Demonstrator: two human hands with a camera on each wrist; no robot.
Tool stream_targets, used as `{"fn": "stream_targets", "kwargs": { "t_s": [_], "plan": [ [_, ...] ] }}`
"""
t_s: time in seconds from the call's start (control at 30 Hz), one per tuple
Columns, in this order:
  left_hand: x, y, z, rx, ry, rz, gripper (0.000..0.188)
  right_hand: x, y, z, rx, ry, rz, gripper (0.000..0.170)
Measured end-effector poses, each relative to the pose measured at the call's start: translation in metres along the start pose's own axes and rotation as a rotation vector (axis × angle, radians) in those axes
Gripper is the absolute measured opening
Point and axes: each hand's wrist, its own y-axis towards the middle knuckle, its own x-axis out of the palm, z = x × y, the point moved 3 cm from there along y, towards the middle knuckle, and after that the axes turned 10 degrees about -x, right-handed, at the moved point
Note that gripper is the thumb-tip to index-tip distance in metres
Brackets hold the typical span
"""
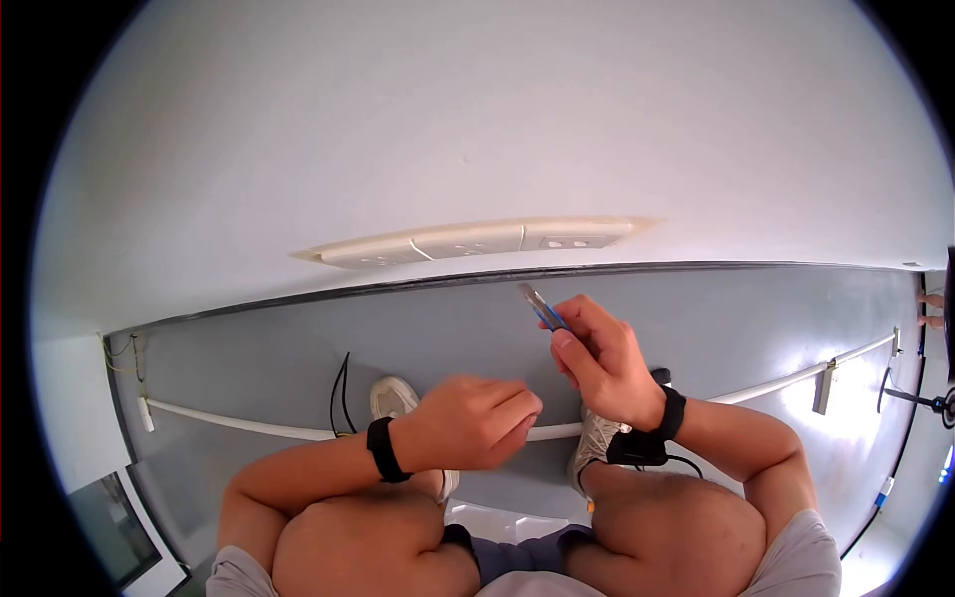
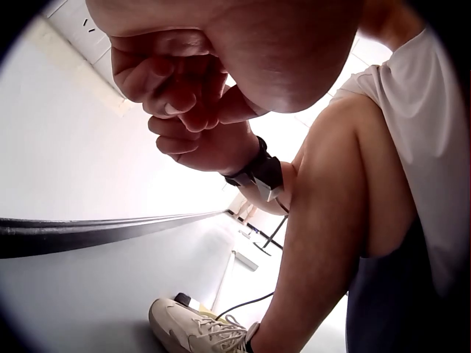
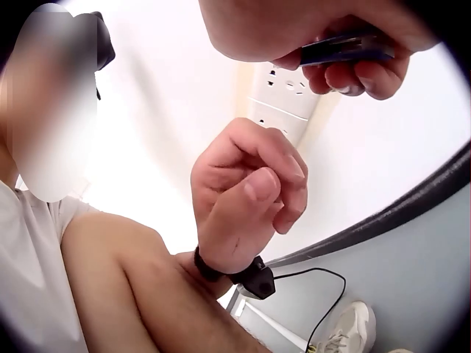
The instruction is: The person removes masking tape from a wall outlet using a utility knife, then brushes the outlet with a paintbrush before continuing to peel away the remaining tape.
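My right hand (image 1: 605,366) grips a blue utility knife (image 1: 545,309), its tip pointing up and left toward the wall. In the right wrist view the knife's blue body (image 3: 352,50) shows between the thumb side and the curled fingers. My left hand (image 1: 479,424) is raised to the left of the right hand, apart from it in the head view. Its fingers are loosely bent toward the palm, and nothing shows between them in the right wrist view. Beyond both hands, a row of wall sockets (image 1: 473,242) with a cream border sits low on the white wall (image 1: 468,119).
A dark strip (image 1: 438,279) runs where wall meets grey floor (image 1: 249,343). White conduit (image 1: 239,421) crosses the floor behind the shoes (image 1: 394,395). A black cable (image 1: 340,393) loops near the left shoe. Bent knees (image 1: 676,527) flank the forearms.
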Motion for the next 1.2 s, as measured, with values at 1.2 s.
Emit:
{"fn": "stream_targets", "kwargs": {
  "t_s": [1.2],
  "plan": [
    [-0.056, 0.026, -0.032, -0.562, -0.472, 0.390, 0.033, 0.051, 0.055, -0.033, 0.024, 0.152, -0.079, 0.016]
  ]
}}
